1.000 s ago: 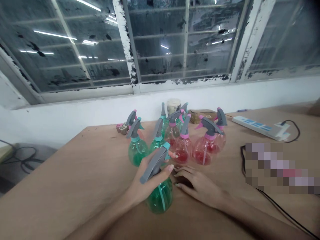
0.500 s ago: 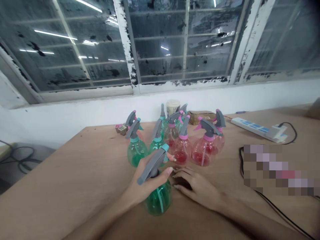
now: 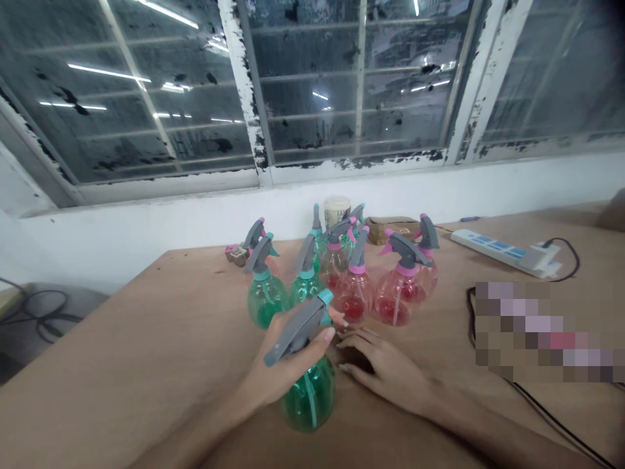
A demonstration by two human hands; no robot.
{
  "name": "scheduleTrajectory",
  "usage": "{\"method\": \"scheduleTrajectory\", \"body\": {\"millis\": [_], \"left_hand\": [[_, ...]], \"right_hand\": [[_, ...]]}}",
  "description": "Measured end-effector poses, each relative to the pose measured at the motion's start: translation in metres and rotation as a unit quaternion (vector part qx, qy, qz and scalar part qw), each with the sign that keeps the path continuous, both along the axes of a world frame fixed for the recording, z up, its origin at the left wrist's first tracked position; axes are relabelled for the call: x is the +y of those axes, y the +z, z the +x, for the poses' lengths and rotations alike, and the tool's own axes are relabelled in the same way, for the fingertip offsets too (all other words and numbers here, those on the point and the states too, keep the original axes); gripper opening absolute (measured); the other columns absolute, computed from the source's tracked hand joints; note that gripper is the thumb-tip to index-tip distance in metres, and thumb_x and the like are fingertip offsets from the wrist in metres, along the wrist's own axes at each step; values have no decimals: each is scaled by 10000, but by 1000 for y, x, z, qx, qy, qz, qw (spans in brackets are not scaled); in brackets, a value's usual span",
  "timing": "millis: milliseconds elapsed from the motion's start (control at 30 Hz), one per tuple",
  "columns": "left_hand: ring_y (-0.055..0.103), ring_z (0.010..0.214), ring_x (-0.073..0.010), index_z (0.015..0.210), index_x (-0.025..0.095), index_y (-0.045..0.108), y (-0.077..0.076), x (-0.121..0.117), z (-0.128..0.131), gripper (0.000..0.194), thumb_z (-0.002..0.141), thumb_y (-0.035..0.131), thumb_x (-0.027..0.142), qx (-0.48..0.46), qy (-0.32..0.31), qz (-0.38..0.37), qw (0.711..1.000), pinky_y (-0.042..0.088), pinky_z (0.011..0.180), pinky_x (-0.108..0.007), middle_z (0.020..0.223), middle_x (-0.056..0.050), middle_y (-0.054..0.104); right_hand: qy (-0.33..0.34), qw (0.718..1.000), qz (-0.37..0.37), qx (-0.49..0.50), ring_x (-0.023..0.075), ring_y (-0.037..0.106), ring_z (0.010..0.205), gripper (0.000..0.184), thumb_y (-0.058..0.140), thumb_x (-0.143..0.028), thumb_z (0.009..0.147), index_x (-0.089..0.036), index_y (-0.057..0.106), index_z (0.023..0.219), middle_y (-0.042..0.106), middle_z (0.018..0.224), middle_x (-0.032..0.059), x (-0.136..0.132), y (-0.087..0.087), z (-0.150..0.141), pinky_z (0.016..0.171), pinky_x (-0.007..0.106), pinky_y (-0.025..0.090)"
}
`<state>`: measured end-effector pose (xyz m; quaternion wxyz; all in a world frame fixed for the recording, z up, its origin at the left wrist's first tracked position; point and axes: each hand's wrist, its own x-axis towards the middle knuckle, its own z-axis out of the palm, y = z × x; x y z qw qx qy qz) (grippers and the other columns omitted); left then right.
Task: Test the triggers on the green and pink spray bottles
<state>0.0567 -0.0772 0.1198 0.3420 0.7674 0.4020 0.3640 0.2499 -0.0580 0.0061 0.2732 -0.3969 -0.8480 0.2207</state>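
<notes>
My left hand [image 3: 278, 368] is wrapped round the neck of a green spray bottle [image 3: 308, 397] with a grey trigger head, which stands on the wooden table [image 3: 161, 352] right in front of me. Just to its right, my right hand [image 3: 385, 368] lies on the table palm down, its fingers stretched out and pointing left towards the bottle. Behind them stands a cluster of spray bottles: green ones [image 3: 266, 296] to the left and pink ones [image 3: 398, 296] to the right.
A white power strip [image 3: 502, 251] with a black cable lies at the right. A paper cup [image 3: 336, 208] and a small brown box [image 3: 390, 227] stand behind the bottles by the white wall. A blurred-out patch [image 3: 547, 329] covers something at the right.
The held green bottle has shifted slightly towards me and to the left with my left hand. My right hand has stayed flat on the table.
</notes>
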Motion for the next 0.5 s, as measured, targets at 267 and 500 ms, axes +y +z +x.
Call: {"method": "scheduleTrajectory", "body": {"millis": [267,500], "left_hand": [[625,935,-218,1078,279,618,-2,2,2,285,802,546,279,-31,4,12,999,496,848,-361,990,-28,684],[615,993,-210,1116,281,596,-1,-3,6,306,818,534,253,-54,0,-8,998,470,921,-369,1048,-33,669]], "right_hand": [[1,1000,0,6,197,535,1113,292,549,-228,827,-214,554,1119,599,1158,69,1,-2,1,969,395,421],[-2,1000,-6,9,192,521,1133,300,550,-237,827,-215,547,1125,591,1174,67,1,-3,1,979,390,413]]}}
